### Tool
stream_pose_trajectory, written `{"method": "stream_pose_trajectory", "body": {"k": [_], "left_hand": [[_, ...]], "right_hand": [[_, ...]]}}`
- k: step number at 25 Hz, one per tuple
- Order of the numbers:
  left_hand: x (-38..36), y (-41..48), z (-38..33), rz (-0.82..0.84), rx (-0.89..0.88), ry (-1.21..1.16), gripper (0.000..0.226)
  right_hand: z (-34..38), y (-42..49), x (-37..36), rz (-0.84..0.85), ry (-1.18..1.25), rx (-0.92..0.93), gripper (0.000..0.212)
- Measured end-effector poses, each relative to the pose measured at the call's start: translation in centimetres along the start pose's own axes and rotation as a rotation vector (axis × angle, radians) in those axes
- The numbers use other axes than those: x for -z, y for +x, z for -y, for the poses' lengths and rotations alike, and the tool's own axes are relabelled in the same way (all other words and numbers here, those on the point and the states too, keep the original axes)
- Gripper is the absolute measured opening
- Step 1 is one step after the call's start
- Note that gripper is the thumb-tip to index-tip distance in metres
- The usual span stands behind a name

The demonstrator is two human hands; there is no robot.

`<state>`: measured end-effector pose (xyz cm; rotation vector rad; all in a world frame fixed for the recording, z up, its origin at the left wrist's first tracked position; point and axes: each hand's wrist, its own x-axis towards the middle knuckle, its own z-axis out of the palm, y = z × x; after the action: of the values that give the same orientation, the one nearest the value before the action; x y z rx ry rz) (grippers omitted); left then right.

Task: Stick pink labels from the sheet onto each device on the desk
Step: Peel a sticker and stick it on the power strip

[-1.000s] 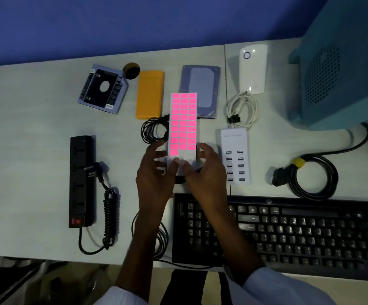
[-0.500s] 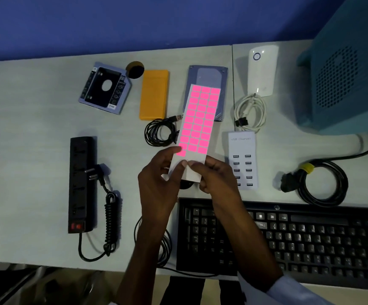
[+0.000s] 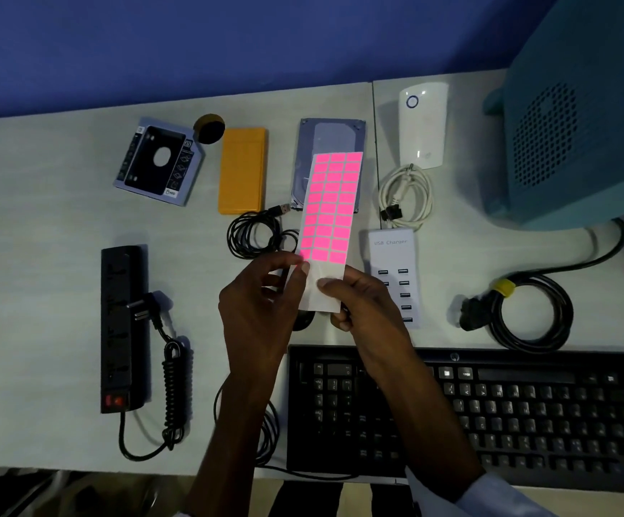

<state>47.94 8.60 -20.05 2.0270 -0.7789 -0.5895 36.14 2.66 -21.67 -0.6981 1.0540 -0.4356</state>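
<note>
Presently both hands hold one long white sheet of pink labels (image 3: 331,207) above the pale tabletop (image 3: 42,255). It is tilted so that its top leans right and overlaps one grey hard drive (image 3: 331,138). The labels stand three across, and the rows are too fine to count surely. The left hand (image 3: 262,307) has its grip pinching the sheet's left edge, with the thumb tip at the lowest pink row. The right hand (image 3: 366,307) has its grip pinching the blank white bottom strip, thumb on the front and fingers behind. Along the far side lie one silver drive caddy with a black inset (image 3: 157,162), one orange rectangular case (image 3: 243,169), the hard drive, and one white rounded plug-in device with a blue ring (image 3: 422,125). Three loose coils lie nearer. One thin black USB cable (image 3: 254,233) sits just left of the sheet, one white cable (image 3: 407,195) lies below the white device, and one thick black power cable with a yellow tie (image 3: 530,315) lies at the right. One white USB charger (image 3: 392,251) with two columns of ports lies partly behind the right hand. One black power strip (image 3: 122,326) lies at the left, its spiral cord (image 3: 174,389) beside it. One black keyboard (image 3: 508,412) runs under the right forearm. One teal perforated computer case (image 3: 583,106) stands at the far right.
</note>
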Motion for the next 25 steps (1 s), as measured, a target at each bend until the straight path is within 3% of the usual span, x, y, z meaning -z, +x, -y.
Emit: {"method": "stream_pose_trajectory", "body": {"k": [6,13,20,25], "left_hand": [[-0.1,0.1,0.0,0.05,-0.076,0.081,0.026],[-0.3,-0.2,-0.1,0.002,-0.08,0.093,0.012],[-0.1,-1.1,0.3,0.076,-0.129,0.075,0.025],[-0.5,-1.7,0.7,0.011,-0.11,0.023,0.022]], "right_hand": [[0.1,0.0,0.7,0.011,0.007,0.014,0.027],[-0.4,0.0,1.2,0.027,0.027,0.011,0.03],[-0.5,-0.5,1.2,0.026,0.059,0.013,0.029],[-1.1,-0.2,1.3,0.023,0.085,-0.011,0.022]]}}
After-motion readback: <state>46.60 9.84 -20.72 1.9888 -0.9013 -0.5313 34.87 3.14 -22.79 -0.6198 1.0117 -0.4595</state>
